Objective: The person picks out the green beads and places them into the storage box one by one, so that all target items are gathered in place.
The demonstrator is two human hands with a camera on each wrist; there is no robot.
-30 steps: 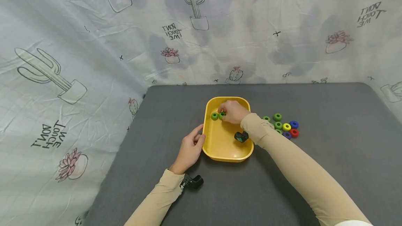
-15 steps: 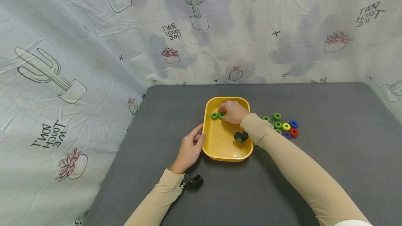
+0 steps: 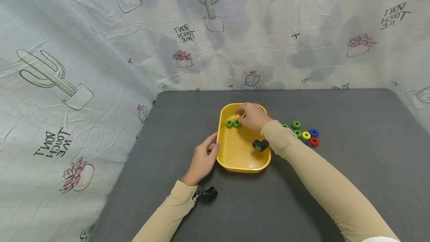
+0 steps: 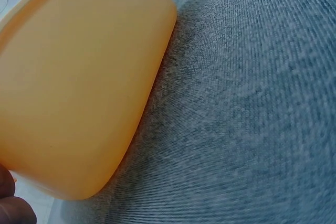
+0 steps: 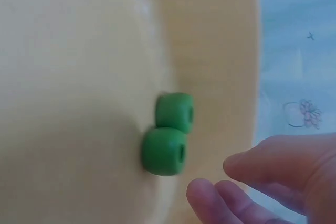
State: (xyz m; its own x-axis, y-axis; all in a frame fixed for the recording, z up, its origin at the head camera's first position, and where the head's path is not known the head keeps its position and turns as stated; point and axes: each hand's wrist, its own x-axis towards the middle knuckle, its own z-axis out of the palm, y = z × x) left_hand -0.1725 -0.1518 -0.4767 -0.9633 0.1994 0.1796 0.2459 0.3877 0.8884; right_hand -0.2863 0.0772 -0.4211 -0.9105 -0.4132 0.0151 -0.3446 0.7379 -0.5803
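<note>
Two green beads (image 3: 229, 124) sit side by side, touching, inside the yellow tray (image 3: 240, 168) towards its far end. The right wrist view shows both green beads (image 5: 164, 151) near the tray wall, with the bead holes facing that wall. My right hand (image 3: 254, 116) hovers over the far right of the tray, just beside the beads; its thumb and fingers are apart and hold nothing. Against the outside of the tray's left wall rests my left hand (image 3: 202, 160), its thumb and forefinger touching near the rim. Only fingertips (image 4: 16, 211) of it show in the left wrist view.
Right of the tray lies a loose group of beads: green (image 3: 296, 125), yellow (image 3: 306, 136), blue (image 3: 314, 133), red (image 3: 314, 142) and purple (image 3: 307, 143). The right sleeve (image 3: 285, 141) partly covers them. A grey table (image 3: 356, 160) meets a patterned cloth (image 3: 302, 47) behind.
My right hand has let go of the right-hand green bead and drawn slightly up and to the right, its fingers parted. The left hand and tray look unmoved.
</note>
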